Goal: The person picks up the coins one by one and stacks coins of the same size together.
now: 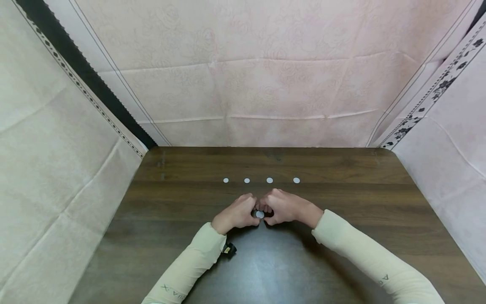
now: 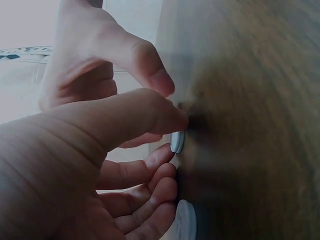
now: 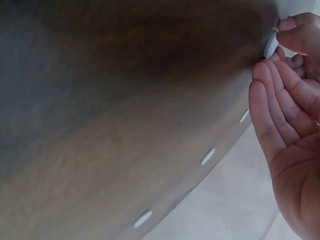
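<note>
My two hands meet over the middle of a brown wooden table, around a white disc [image 1: 260, 214]. The left hand [image 1: 239, 212] pinches it: in the left wrist view, the thumb [image 2: 167, 112] overlaps the disc [image 2: 177, 142] and a fingertip meets its edge. Curved in from the other side is my right hand [image 1: 284, 207], its thumb tip close to the disc in the head view. Whether that thumb touches it is hidden. In the right wrist view, the disc [image 3: 271, 45] shows just above the right hand's fingers [image 3: 275, 105].
Several white discs lie spaced in a row beyond the hands, among them a leftmost disc [image 1: 225, 180] and a rightmost disc [image 1: 296, 180]. A small black object [image 1: 229, 250] sits at the left sleeve cuff. Pale cloth [image 1: 247, 93] hangs behind the table's far edge.
</note>
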Demonstrator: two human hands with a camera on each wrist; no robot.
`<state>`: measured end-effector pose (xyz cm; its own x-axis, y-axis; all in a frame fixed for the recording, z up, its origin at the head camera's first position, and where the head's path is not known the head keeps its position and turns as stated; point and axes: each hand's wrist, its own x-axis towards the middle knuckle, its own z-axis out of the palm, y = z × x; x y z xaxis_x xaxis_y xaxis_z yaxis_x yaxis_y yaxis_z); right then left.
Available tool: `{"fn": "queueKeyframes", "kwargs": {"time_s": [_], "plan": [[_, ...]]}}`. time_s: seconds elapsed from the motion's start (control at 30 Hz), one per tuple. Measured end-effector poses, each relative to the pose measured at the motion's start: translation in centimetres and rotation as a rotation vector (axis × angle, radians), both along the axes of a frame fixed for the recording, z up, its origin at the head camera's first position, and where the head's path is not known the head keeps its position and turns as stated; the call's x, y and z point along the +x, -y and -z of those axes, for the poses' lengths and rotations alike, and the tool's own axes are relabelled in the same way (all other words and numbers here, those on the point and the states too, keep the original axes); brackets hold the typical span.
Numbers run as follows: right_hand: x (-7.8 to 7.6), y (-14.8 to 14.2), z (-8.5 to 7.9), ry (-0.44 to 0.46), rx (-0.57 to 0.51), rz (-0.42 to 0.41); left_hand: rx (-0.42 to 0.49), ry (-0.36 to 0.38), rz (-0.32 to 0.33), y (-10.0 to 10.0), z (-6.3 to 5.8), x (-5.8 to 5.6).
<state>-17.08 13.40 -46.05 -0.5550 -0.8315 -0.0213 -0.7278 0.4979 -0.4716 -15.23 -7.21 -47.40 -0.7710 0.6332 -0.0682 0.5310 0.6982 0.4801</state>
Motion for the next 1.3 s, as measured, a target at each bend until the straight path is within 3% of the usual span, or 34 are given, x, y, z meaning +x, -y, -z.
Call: {"fn": "queueKeyframes", "kwargs": {"time_s": [0.3, 0.63, 1.3], "plan": [[-1.0, -1.0, -1.6, -0.024, 0.069, 0.012, 0.013, 0.011, -0.015, 0.2, 0.4, 0.0], [-3.9, -1.8, -3.4, -0.071, 0.125, 0.045, 0.014, 0.028, -0.023, 0.3, 0.2, 0.0], [-9.1, -1.4, -2.1, -0.12, 0.207, 0.138, 0.008, 0.052, -0.04, 0.1, 0.0, 0.2]]}}
